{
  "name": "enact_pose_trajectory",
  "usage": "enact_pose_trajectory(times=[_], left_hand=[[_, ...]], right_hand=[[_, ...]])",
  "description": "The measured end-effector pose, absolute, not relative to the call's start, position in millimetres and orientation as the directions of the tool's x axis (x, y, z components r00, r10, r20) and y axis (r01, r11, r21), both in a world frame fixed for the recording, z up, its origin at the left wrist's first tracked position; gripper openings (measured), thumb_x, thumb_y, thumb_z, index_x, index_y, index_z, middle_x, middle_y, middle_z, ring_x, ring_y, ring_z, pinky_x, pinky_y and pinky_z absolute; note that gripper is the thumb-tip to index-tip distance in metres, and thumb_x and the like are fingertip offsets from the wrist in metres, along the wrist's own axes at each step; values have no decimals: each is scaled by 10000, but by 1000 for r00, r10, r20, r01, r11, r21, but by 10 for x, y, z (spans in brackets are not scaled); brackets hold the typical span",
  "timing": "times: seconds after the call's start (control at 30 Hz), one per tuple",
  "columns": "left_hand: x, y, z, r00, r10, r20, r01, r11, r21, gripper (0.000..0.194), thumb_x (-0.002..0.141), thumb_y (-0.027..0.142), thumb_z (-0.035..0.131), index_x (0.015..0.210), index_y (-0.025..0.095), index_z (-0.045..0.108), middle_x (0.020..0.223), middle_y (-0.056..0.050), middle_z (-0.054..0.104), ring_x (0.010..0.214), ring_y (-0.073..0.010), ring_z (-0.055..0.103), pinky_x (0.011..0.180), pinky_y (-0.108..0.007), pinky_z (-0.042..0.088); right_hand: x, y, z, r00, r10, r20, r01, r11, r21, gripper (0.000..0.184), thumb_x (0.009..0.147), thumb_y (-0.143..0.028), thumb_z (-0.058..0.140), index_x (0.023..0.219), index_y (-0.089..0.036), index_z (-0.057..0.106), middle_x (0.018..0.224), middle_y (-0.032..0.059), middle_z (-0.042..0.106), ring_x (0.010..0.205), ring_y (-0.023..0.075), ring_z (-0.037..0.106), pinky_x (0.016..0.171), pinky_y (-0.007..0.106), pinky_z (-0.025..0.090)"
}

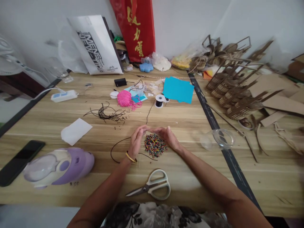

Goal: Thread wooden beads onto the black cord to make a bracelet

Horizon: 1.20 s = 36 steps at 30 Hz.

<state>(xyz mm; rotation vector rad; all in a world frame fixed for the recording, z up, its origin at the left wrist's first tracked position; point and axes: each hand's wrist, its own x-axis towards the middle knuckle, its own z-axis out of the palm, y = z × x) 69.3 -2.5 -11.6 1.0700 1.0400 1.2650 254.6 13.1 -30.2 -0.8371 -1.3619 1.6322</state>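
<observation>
A heap of small multicoloured beads (155, 145) lies on the wooden table between my hands. My left hand (137, 139) rests on its edge along the heap's left side, fingers stretched out and curving round the far side. From the right, my right hand (169, 137) does the same, its fingertips meeting the left ones behind the beads. Neither hand grips anything. A black cord (114, 148) loops out on the table by my left wrist, which wears a gold bangle (131, 157). Nearer my body lie scissors (154, 186) with white handles, blades pointing left.
Behind the hands stand a spool of black cord (159, 101), pink yarn (124, 98) and blue sheets (179, 89). Cut black cords (104, 112) lie to the left, beyond a purple-and-white device (73, 166) and a phone (20, 161). Small woven baskets (228, 91) crowd the right; a clear round container (223, 138) sits nearer.
</observation>
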Motion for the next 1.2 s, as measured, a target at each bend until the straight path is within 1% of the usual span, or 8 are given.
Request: enact_pose_trajectory(times=[0.27,0.4,0.5,0.57,0.67,0.83,1.0,1.2], left_hand=[[671,-111,265,-24,990,140,-83,-141,986,324,860,403,541,1029,148,648,876,-82,713,885,-210,670,879,-366,507],[594,-148,440,74,985,158,1,-159,987,284,859,376,543,985,151,660,834,-67,714,824,-191,667,818,-322,519],[505,-164,536,203,968,144,131,-173,976,268,870,344,525,1004,148,648,859,-64,715,824,-179,665,797,-291,513],[445,-176,589,330,937,112,275,-209,938,260,876,321,515,1014,144,645,912,-67,717,857,-177,661,798,-279,504],[372,-195,627,487,873,36,494,-310,812,217,866,276,526,987,155,659,976,-61,712,877,-170,648,812,-271,486],[285,-218,528,630,773,-77,651,-472,594,154,858,221,542,871,171,688,868,-42,703,846,-174,623,807,-279,448],[251,-264,365,685,717,-128,666,-544,510,134,845,174,553,828,155,684,846,-52,668,828,-180,596,770,-279,425],[330,-325,257,723,675,-144,654,-603,458,118,849,184,567,857,162,682,871,-47,635,863,-191,570,793,-293,404]], right_hand=[[2509,139,-259,-281,960,11,-156,-34,-987,657,866,-710,280,968,-163,630,1027,99,680,1053,231,620,1006,418,426],[2540,-68,5,-293,953,82,102,117,-988,404,858,-530,531,1000,-161,614,965,69,655,930,209,622,850,354,486],[2555,-325,297,-525,834,168,297,365,-882,283,861,-398,579,980,-143,609,916,75,628,850,181,598,758,301,481],[2547,-515,462,-752,650,106,363,543,-757,227,879,-326,561,1017,-154,613,964,85,627,877,177,594,775,293,469],[2515,-767,591,-879,470,-77,425,702,-571,208,871,-288,572,1041,-173,606,1050,84,613,924,189,594,755,280,461],[2466,-1002,565,-879,435,-193,476,780,-406,200,799,-172,624,990,-148,569,1018,84,615,915,200,576,725,269,443],[2450,-1081,512,-878,432,-207,478,812,-334,275,743,-89,630,1003,-135,553,982,83,619,883,201,570,678,267,421],[2422,-1094,560,-870,410,-274,489,789,-373,185,773,-104,601,955,-133,583,911,62,645,778,181,600,619,262,391]])
